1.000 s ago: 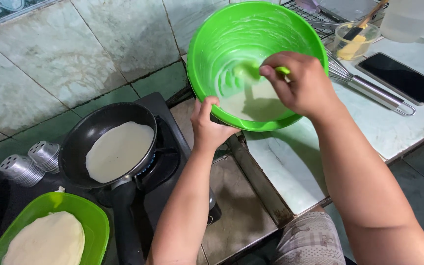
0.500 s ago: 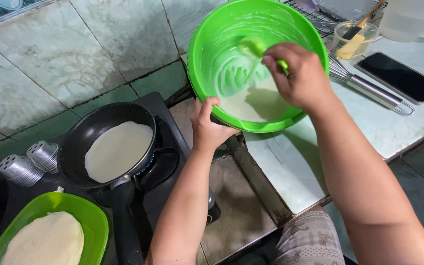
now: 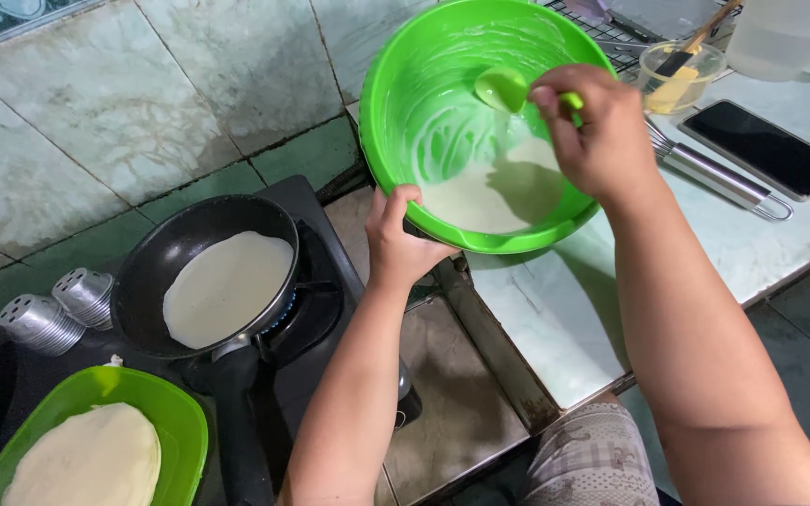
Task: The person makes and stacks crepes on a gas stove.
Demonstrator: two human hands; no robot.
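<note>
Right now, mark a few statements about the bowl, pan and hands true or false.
1. The left hand grips the green bowl at its rim. True.
2. The right hand holds a whisk. False: it holds a green ladle; the whisk lies on the counter.
3. The pan on the stove holds a pale crepe. True.
4. The bowl is empty. False: batter pools inside.
5. The phone lies in the green tray. False: it lies on the counter.
</note>
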